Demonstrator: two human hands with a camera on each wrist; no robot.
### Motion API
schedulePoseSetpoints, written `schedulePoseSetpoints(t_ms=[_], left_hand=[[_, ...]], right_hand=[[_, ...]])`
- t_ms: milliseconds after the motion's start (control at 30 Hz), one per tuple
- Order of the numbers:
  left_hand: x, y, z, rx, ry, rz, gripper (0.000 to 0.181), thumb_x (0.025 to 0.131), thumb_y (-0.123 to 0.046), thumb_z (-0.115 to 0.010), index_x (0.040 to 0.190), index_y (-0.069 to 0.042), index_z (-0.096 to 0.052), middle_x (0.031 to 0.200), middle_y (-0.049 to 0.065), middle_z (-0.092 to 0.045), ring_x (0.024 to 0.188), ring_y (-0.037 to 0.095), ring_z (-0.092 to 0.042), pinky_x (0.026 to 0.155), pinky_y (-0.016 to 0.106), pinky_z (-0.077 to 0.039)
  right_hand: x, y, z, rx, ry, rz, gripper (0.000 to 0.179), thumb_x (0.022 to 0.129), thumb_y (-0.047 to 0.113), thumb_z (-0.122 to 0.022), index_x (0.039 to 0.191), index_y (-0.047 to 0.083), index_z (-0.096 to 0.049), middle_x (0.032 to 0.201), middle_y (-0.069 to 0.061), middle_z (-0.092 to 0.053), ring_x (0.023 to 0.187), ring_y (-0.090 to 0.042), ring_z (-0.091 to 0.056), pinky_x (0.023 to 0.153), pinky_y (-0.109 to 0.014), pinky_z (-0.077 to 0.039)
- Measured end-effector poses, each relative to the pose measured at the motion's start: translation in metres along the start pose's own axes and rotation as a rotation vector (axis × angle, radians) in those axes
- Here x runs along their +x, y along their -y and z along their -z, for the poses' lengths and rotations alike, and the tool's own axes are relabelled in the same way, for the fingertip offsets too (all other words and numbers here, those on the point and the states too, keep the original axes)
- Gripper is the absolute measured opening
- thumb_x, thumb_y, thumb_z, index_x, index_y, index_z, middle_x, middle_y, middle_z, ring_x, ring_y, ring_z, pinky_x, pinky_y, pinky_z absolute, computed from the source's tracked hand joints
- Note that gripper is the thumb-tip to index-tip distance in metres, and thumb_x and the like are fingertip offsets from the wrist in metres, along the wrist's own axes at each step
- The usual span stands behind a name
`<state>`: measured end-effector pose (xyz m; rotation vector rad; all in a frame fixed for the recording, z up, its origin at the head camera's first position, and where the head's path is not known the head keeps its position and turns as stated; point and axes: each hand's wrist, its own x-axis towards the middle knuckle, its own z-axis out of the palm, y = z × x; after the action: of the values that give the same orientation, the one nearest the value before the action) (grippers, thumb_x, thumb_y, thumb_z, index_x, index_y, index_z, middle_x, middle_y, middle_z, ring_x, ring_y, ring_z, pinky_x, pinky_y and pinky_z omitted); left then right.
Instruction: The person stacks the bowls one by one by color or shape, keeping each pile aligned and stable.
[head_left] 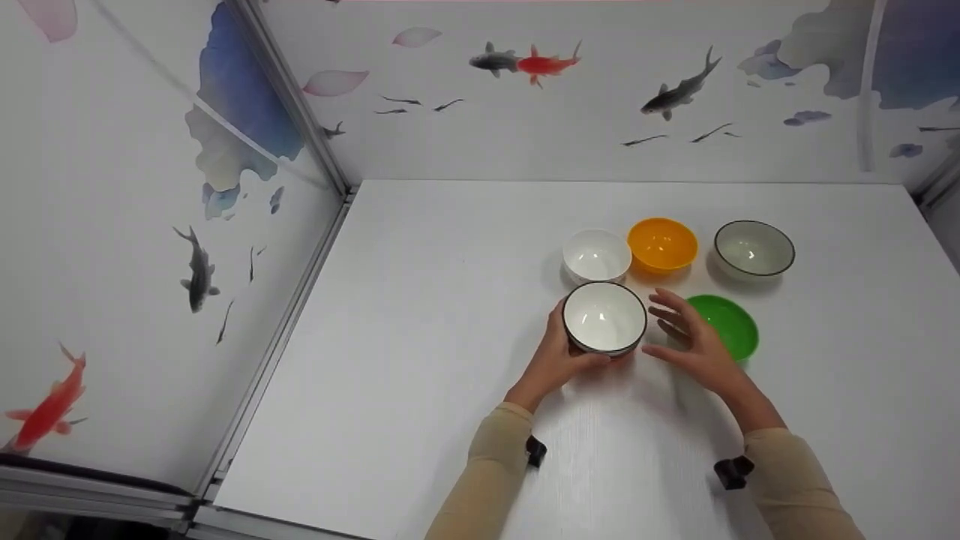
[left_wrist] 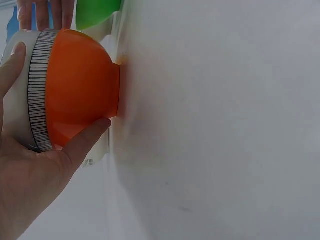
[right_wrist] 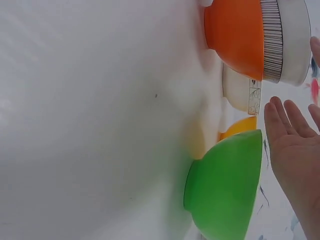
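Observation:
A white bowl [head_left: 604, 319] with a dark rim sits nested in an orange bowl [left_wrist: 80, 87]; a band of black stripes [left_wrist: 40, 90] shows on the white bowl's side. My left hand [head_left: 556, 358] grips this pair from the left, thumb against the orange bowl in the left wrist view. The orange bowl's foot is at the table surface. To the right of the pair, my right hand [head_left: 697, 346] is spread and apart from it, holding nothing. Beside and partly behind that hand stands a green bowl [head_left: 733, 330].
Behind the pair stand a white bowl [head_left: 597, 255], a yellow-orange bowl [head_left: 662, 245] and a greyish dark-rimmed bowl [head_left: 754, 249]. The white table [head_left: 390, 360] meets a fish-patterned panel [head_left: 600, 150] at the back and another [head_left: 135, 262] at the left.

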<state>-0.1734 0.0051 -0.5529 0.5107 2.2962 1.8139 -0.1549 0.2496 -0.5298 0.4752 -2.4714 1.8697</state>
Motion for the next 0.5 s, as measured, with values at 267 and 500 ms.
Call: schedulePoseSetpoints(t_ms=[267,500], left_hand=[[0.000,0.000,-0.001,-0.010,0.003,0.029,0.109,0.080,-0.020,-0.085,0.159,-0.012,-0.010,0.162,0.007,-0.023,0.149,0.017,-0.030,0.124,0.035,-0.026],[0.001,0.002,0.000,0.010,-0.004,0.033,0.109,0.080,-0.020,-0.085,0.159,-0.011,-0.010,0.163,0.008,-0.024,0.149,0.019,-0.029,0.125,0.037,-0.025]], right_hand=[[-0.005,0.009,0.013,-0.214,-0.189,-0.052,0.072,0.086,0.009,-0.077,0.148,0.006,-0.041,0.150,-0.016,-0.046,0.135,-0.021,-0.050,0.105,-0.004,-0.035],[-0.009,0.010,0.024,-0.340,-0.349,-0.024,0.070,0.082,0.004,-0.079,0.145,0.005,-0.047,0.149,-0.014,-0.044,0.128,0.007,-0.041,0.106,0.001,-0.027]])
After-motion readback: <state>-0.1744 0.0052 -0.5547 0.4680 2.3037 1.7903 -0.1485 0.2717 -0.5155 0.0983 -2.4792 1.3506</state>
